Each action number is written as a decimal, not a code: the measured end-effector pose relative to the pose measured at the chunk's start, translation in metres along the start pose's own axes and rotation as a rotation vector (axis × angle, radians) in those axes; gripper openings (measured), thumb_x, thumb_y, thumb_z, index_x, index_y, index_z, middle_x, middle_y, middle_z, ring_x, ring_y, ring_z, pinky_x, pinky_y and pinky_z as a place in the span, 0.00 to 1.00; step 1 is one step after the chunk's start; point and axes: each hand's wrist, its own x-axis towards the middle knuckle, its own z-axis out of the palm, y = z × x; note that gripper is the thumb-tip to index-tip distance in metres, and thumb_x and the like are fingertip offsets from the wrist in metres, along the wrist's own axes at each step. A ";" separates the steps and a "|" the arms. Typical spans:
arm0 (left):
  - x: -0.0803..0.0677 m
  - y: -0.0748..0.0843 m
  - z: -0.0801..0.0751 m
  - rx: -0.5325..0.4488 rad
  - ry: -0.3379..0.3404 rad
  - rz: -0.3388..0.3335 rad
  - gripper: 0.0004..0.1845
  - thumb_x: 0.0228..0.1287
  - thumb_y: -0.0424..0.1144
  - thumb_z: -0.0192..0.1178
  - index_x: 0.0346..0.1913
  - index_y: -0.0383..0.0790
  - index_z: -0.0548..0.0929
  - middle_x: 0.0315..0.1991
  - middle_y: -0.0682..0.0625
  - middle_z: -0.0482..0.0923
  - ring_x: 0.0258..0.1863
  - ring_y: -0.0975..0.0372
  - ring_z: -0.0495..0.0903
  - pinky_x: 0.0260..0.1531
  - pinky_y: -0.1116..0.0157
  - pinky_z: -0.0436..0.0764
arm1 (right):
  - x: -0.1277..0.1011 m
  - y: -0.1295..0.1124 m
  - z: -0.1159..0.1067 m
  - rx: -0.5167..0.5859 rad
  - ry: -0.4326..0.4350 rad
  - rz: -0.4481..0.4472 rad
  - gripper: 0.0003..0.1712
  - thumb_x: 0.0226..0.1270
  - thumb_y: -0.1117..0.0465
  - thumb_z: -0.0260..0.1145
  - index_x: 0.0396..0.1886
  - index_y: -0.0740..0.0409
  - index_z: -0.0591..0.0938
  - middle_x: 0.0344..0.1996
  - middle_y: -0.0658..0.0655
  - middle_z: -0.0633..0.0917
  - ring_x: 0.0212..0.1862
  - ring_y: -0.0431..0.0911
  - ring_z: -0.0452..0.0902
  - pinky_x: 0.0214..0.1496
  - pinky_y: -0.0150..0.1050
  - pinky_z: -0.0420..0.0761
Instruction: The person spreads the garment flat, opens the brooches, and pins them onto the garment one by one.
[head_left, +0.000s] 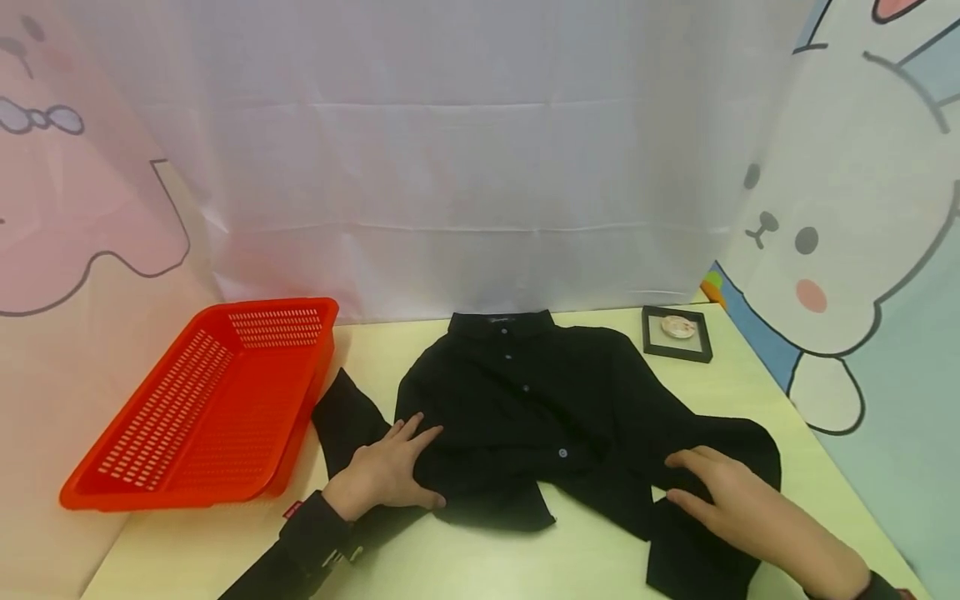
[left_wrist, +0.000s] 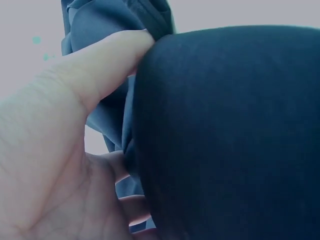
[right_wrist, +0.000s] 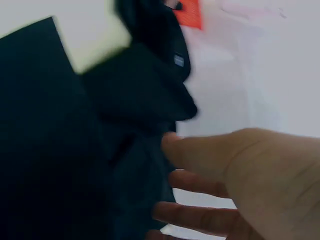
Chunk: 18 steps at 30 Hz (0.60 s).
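Observation:
A black button-up shirt (head_left: 495,400) lies spread on the pale table, collar (head_left: 495,327) toward the back. My left hand (head_left: 386,467) rests on the shirt's left side with its fingers spread apart. In the left wrist view, the thumb (left_wrist: 115,60) touches dark cloth, and the fingertips are partly hidden by it. My right hand (head_left: 720,492) is over the shirt's right sleeve (head_left: 738,442), thumb and fingers apart. From the right wrist view, the fingers (right_wrist: 200,215) appear loosely extended beside the blurred dark cloth; whether they touch it I cannot tell.
A red plastic basket (head_left: 277,367) stands at the left of the table (head_left: 495,567). At the back right lies a small black frame (head_left: 677,353) with a pale round object inside. A white curtain (head_left: 465,167) hangs behind, with cartoon figures on either side.

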 end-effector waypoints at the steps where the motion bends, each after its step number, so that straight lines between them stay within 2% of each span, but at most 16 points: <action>1: 0.000 0.000 0.000 -0.011 -0.007 -0.003 0.55 0.36 0.68 0.72 0.73 0.62 0.61 0.77 0.51 0.49 0.75 0.50 0.54 0.49 0.35 0.72 | 0.002 0.000 0.001 0.004 -0.040 -0.001 0.25 0.59 0.49 0.71 0.51 0.58 0.80 0.49 0.57 0.81 0.51 0.54 0.79 0.49 0.51 0.80; 3: -0.001 -0.002 -0.001 -0.030 -0.016 -0.005 0.56 0.36 0.66 0.73 0.73 0.62 0.61 0.77 0.51 0.48 0.75 0.49 0.52 0.50 0.34 0.70 | 0.005 0.002 0.004 0.023 -0.120 -0.005 0.30 0.57 0.47 0.71 0.54 0.60 0.79 0.53 0.62 0.79 0.55 0.59 0.76 0.52 0.55 0.78; 6: -0.002 -0.005 -0.004 -0.049 -0.034 -0.012 0.57 0.35 0.64 0.75 0.73 0.63 0.60 0.78 0.52 0.47 0.75 0.47 0.51 0.51 0.33 0.69 | 0.006 0.007 0.008 0.062 -0.202 0.016 0.27 0.57 0.48 0.72 0.52 0.60 0.81 0.54 0.64 0.80 0.56 0.62 0.76 0.54 0.57 0.77; 8: -0.002 -0.007 -0.006 -0.055 -0.048 -0.021 0.58 0.34 0.63 0.76 0.73 0.62 0.60 0.78 0.52 0.46 0.75 0.46 0.51 0.51 0.32 0.67 | 0.006 0.013 0.009 0.063 -0.191 0.008 0.20 0.58 0.50 0.71 0.45 0.57 0.84 0.47 0.59 0.85 0.51 0.57 0.81 0.49 0.51 0.80; 10: -0.003 -0.010 -0.009 -0.054 -0.060 -0.039 0.59 0.33 0.61 0.78 0.73 0.62 0.59 0.78 0.52 0.46 0.75 0.44 0.51 0.52 0.31 0.66 | 0.004 0.019 0.009 0.058 -0.165 0.013 0.11 0.58 0.52 0.71 0.37 0.53 0.87 0.37 0.51 0.87 0.41 0.47 0.84 0.41 0.43 0.82; 12: -0.003 -0.012 -0.011 -0.050 -0.068 -0.056 0.60 0.32 0.60 0.79 0.74 0.61 0.59 0.78 0.51 0.46 0.74 0.42 0.51 0.53 0.30 0.65 | 0.002 0.026 0.005 0.050 -0.146 0.030 0.06 0.59 0.53 0.70 0.30 0.49 0.87 0.28 0.45 0.86 0.30 0.38 0.81 0.31 0.36 0.79; 14: -0.003 -0.014 -0.013 -0.045 -0.075 -0.068 0.61 0.31 0.59 0.79 0.74 0.61 0.59 0.78 0.51 0.46 0.73 0.40 0.52 0.53 0.30 0.64 | 0.000 0.032 0.002 0.043 -0.141 0.084 0.07 0.60 0.54 0.69 0.24 0.47 0.86 0.20 0.42 0.83 0.22 0.35 0.74 0.25 0.33 0.72; 18: -0.003 -0.016 -0.016 -0.037 -0.086 -0.085 0.61 0.30 0.59 0.80 0.74 0.62 0.58 0.78 0.51 0.46 0.73 0.38 0.51 0.53 0.30 0.64 | -0.004 0.045 -0.006 0.033 -0.191 0.218 0.12 0.62 0.54 0.68 0.19 0.49 0.84 0.13 0.46 0.77 0.19 0.40 0.68 0.24 0.35 0.67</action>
